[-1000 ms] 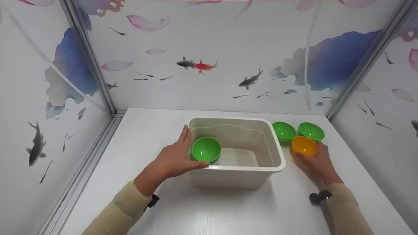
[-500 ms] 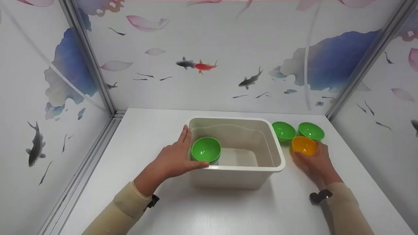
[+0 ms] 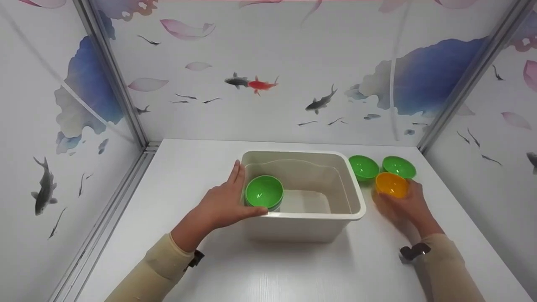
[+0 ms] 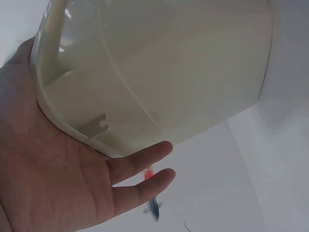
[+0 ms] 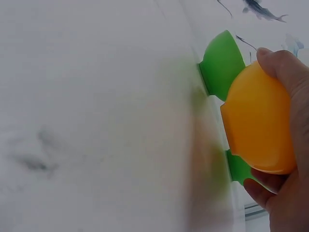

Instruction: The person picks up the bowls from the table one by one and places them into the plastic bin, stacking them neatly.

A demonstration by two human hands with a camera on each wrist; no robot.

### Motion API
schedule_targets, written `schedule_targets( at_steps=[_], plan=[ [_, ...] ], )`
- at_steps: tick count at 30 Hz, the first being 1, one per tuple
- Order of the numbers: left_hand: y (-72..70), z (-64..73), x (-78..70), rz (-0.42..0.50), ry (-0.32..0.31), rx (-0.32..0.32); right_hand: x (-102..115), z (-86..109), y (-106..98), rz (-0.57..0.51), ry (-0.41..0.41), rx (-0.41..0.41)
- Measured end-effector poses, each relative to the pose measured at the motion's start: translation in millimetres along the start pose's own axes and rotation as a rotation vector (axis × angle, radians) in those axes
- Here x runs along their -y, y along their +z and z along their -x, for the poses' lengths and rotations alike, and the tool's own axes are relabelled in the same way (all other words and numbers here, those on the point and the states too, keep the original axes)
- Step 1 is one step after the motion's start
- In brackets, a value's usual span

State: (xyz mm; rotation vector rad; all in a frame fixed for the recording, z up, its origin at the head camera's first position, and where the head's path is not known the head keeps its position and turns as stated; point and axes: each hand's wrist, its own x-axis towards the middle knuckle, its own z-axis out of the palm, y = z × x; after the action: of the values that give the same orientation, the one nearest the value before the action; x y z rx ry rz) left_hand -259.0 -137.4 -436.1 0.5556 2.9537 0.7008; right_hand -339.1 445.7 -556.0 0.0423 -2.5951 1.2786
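Note:
My right hand (image 3: pixel 409 205) grips an orange bowl (image 3: pixel 390 185) by its sides, with the thumb and fingers at its rim. The right wrist view shows this orange bowl (image 5: pixel 260 121) tilted, its foot just off the table. On the left, my left hand (image 3: pixel 222 203) rests against the corner of a cream plastic bin (image 3: pixel 302 228); its thumb lies along the front rim. In the left wrist view the fingers (image 4: pixel 145 159) extend nearly straight beside the bin wall. Inside the bin, at its left end, sits a green bowl (image 3: pixel 264 192) with a paler edge showing beneath it.
Two green bowls stand behind the orange one: a nearer-left green bowl (image 3: pixel 363 168) close to the bin's right wall, and a right green bowl (image 3: pixel 398 167). Printed panels with metal frame posts (image 3: pixel 121 84) enclose the white table (image 3: pixel 268 272) at the back and sides.
My right hand has lifted the orange bowl slightly and tilted it. My left hand, the bin and the green bowls have stayed in place.

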Motion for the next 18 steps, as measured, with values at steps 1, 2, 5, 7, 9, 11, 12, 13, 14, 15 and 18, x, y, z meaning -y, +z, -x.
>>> schedule_targets(
  at_steps=[1,2,5,7,9,11,12,13,14,15,18],
  plan=[
    [-0.1,0.2,-0.1,0.003,-0.002,0.000,2.1,0.6,-1.2,0.002,0.010,0.006],
    [-0.3,0.3,-0.2,0.004,-0.003,0.000,4.2,1.1,-2.3,0.002,0.021,0.015],
    [-0.5,1.1,-0.7,0.002,-0.008,0.002,12.3,3.1,-6.3,0.016,0.063,0.053],
    [-0.7,1.5,-1.0,-0.001,-0.010,0.005,16.4,3.3,-8.5,0.017,0.074,0.077],
    [-1.2,2.0,-1.6,-0.003,-0.011,0.007,21.0,3.0,-10.4,0.014,0.077,0.099],
    [-1.3,2.0,-1.8,-0.005,-0.012,0.007,26.1,2.2,-12.3,0.015,0.080,0.116],
    [-0.8,1.7,-1.3,-0.002,-0.013,0.006,28.8,1.9,-13.3,0.020,0.086,0.124],
    [-0.7,1.3,-1.3,-0.001,-0.014,0.005,31.6,1.7,-14.6,0.030,0.094,0.131],
    [-0.7,1.0,-1.3,-0.001,-0.015,0.005,34.3,1.0,-15.8,0.035,0.100,0.139],
    [-0.3,0.5,-1.1,-0.001,-0.016,0.004,36.9,0.3,-16.9,0.040,0.109,0.147],
    [1.2,-1.0,-0.2,0.002,-0.016,0.005,44.6,-1.2,-20.2,0.050,0.125,0.167]
  ],
)
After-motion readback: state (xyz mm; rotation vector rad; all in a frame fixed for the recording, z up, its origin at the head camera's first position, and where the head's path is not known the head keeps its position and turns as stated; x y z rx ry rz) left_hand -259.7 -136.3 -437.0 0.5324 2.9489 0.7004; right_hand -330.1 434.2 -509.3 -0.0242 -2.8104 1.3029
